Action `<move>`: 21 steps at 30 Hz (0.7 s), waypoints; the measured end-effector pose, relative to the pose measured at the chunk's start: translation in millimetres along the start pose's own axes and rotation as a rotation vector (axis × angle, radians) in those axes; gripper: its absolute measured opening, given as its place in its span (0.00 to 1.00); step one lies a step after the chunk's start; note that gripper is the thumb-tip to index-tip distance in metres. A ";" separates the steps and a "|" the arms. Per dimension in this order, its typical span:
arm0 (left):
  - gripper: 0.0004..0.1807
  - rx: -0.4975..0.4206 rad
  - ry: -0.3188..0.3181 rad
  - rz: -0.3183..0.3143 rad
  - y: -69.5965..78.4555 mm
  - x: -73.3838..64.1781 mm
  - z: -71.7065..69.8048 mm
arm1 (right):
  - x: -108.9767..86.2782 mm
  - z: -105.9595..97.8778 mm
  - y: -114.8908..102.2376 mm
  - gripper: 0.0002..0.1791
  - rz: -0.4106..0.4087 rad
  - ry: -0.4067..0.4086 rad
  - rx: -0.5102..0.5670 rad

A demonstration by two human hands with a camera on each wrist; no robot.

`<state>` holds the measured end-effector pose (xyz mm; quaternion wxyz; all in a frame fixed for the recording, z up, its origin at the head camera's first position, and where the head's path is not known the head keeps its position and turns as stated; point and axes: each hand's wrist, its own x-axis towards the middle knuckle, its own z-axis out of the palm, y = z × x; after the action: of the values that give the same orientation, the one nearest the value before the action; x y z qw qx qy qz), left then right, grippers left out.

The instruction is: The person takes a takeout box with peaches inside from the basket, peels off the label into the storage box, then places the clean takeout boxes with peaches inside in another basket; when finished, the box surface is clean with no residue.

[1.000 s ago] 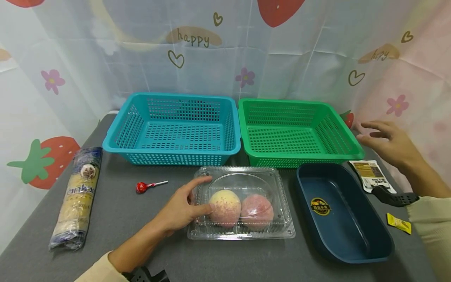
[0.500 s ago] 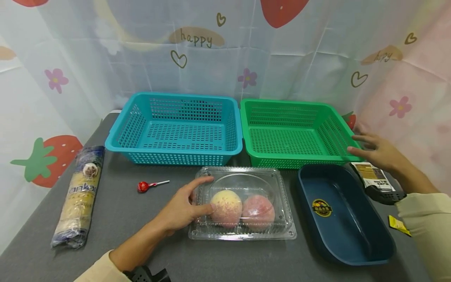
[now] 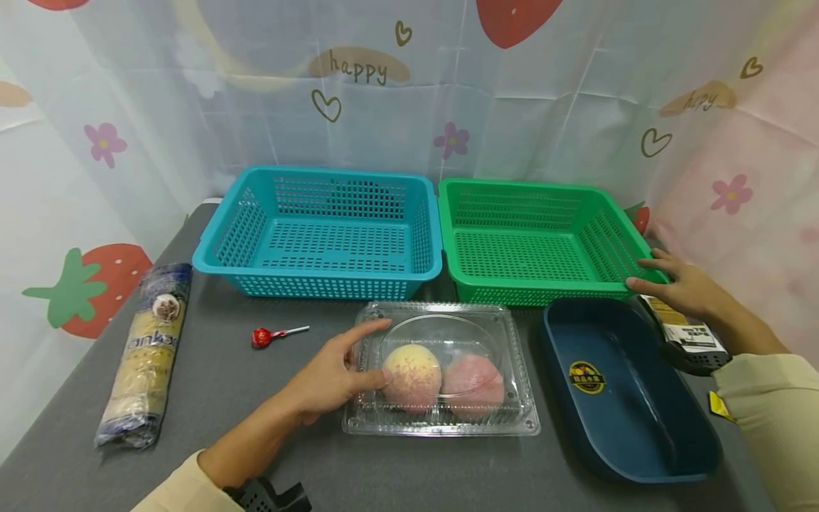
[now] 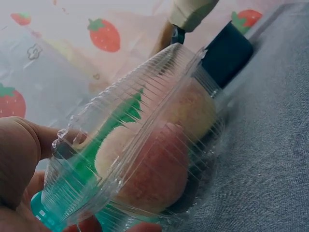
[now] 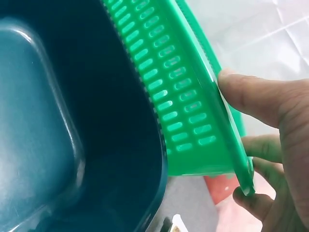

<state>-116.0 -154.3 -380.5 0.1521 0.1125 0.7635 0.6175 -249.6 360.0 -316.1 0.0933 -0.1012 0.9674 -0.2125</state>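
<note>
My left hand [image 3: 329, 380] grips the left end of a clear plastic clamshell container [image 3: 441, 429], thumb toward its front and index finger farther back. Inside are two round balls, a yellow-and-pink ball [image 3: 412, 377] and a pink ball [image 3: 473, 384]; they look peach-like through the ribbed lid [image 4: 96, 111] in the left wrist view. At the far right, my right hand [image 3: 687, 288] pinches the rim of a green perforated basket [image 3: 544, 291]. In the right wrist view, its thumb [image 5: 246, 94] presses the rim while the other fingers reach around the outer side.
A blue perforated basket [image 3: 320, 274] stands left of the green one. A dark blue basin [image 3: 614, 391] is right of the container, with a printed pouch [image 3: 687, 331] and a yellow packet [image 3: 719, 405] beyond. Farther left lie a red lollipop [image 3: 261, 338] and a long plastic-wrapped package [image 3: 147, 355].
My right hand has moved left and slightly down onto the green basket's rim. The left hand keeps its place; the pink ball has shifted slightly right inside the container.
</note>
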 end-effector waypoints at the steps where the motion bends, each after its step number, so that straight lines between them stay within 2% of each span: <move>1: 0.39 -0.003 -0.003 -0.002 0.5 0.3 -0.2 | -0.2 0.0 0.3 0.42 0.003 -0.001 0.000; 5: 0.39 -0.027 -0.001 -0.010 2.8 1.4 0.0 | -1.2 0.7 1.1 0.44 0.027 -0.014 0.007; 12: 0.40 -0.141 0.028 -0.051 4.3 1.8 -1.7 | 0.4 1.9 1.2 0.45 0.046 -0.019 0.028; 21: 0.39 -0.195 0.027 -0.081 5.5 -0.1 -4.6 | -0.7 3.6 2.5 0.45 0.044 -0.027 0.080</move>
<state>-117.7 -157.4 -374.2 0.1767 0.0579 0.7057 0.6837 -248.5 360.9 -320.2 0.1148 -0.0791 0.9587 -0.2477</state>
